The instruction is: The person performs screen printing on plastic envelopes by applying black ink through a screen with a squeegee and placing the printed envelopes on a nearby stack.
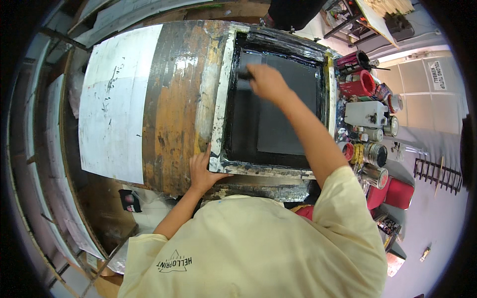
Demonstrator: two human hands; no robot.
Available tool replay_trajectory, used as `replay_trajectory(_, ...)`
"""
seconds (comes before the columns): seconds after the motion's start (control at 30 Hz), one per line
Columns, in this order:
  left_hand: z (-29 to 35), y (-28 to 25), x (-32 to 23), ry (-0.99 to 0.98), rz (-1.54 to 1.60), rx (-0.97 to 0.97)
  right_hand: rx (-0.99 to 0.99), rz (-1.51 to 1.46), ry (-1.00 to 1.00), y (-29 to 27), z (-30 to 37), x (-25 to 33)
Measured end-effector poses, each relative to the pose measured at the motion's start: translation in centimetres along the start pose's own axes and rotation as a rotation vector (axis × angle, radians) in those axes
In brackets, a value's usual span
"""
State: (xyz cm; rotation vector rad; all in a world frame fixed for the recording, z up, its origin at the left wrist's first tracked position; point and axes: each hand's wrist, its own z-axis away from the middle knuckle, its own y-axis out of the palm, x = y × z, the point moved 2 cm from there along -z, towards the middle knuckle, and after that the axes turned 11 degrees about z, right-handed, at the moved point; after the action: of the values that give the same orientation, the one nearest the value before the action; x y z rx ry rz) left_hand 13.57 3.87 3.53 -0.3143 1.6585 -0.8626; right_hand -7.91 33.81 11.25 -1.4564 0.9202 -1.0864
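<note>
A screen-printing frame (pixel 217 107) with pale, ink-stained wooden edges lies on the worktable, its dark mesh (pixel 285 124) coated in black ink. My right arm reaches across the mesh. Near the frame's far left part, my right hand (pixel 268 83) is closed round a dark squeegee (pixel 244 74); most of the tool blends into the black ink, so its full shape is hard to make out. At the near left corner of the frame rests my left hand (pixel 201 171), its thumb along the near edge and fingers stretched up beside the left edge, touching the wood.
White sheets (pixel 117 104) cover the left part of the stained brown table (pixel 171 109). Ink cans (pixel 357 83), a white jerrycan (pixel 366 114) and tins (pixel 375 154) crowd its right side. Racks (pixel 62 164) stand at left; a dark-clothed person (pixel 293 12) stands beyond the far edge.
</note>
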Motion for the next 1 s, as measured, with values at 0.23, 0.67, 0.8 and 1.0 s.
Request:
replay_trajectory(0.23, -0.5, -0.9, -1.2, -0.122, 0.362, 0.089, 0.147, 0.044, 0.049, -3.9, 19.4, 11.8)
replay_trajectory(0.67, -3.8, -8.3, -10.8, -0.090, 0.770, -0.072, -0.447, 0.301, 0.220, -11.5, 21.6, 16.4)
replay_trajectory(0.8, -6.3, -9.9, -11.7, 0.187, 0.920, -0.221, -0.565, 0.393, 0.223, -15.3, 18.1, 14.2)
replay_trajectory(1.0, -6.9, -6.7, -1.7, 0.143, 0.406, 0.143, -0.708, 0.451, 0.177, -19.6, 14.9, 12.8)
